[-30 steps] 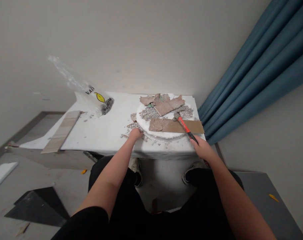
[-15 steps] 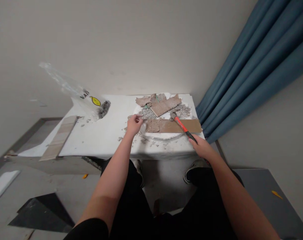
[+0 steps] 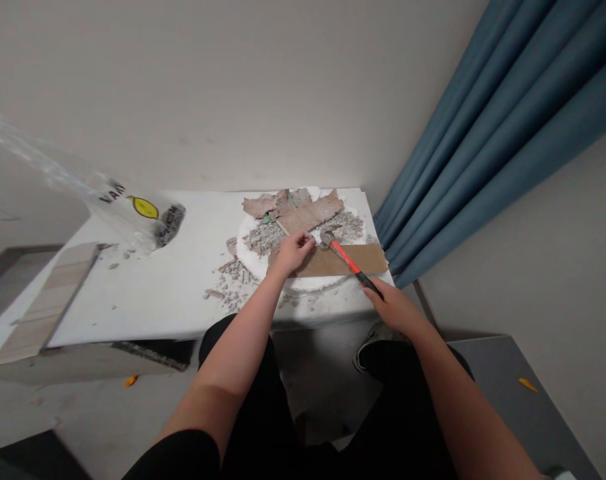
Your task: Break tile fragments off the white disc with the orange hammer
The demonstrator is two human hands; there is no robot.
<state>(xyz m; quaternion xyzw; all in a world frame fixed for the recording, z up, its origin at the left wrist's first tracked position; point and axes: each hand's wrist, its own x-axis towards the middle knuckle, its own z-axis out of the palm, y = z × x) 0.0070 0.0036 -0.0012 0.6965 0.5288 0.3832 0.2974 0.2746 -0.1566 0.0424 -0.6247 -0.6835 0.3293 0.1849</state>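
Observation:
My right hand is wrapped round the black grip of a hammer with a red shaft. Its metal head rests or hovers at the far edge of a brown flat strip. My left hand is over the strip's left part, fingertips pinched close to the hammer head; whatever they hold, if anything, is too small to make out. Beyond both hands, grey crumbled rubble and broken brown slabs lie on a round white plate-like base, partly hidden by my left hand.
White covering spreads over the low table, with loose crumbs left of the base. A clear plastic bag with a yellow print stands at the left, near a striped plank. Blue curtains hang at the right.
My left hand has moved right, from beside the strip to above it, near the hammer head. The hammer has hardly moved relative to the rubble. The view has turned slightly right.

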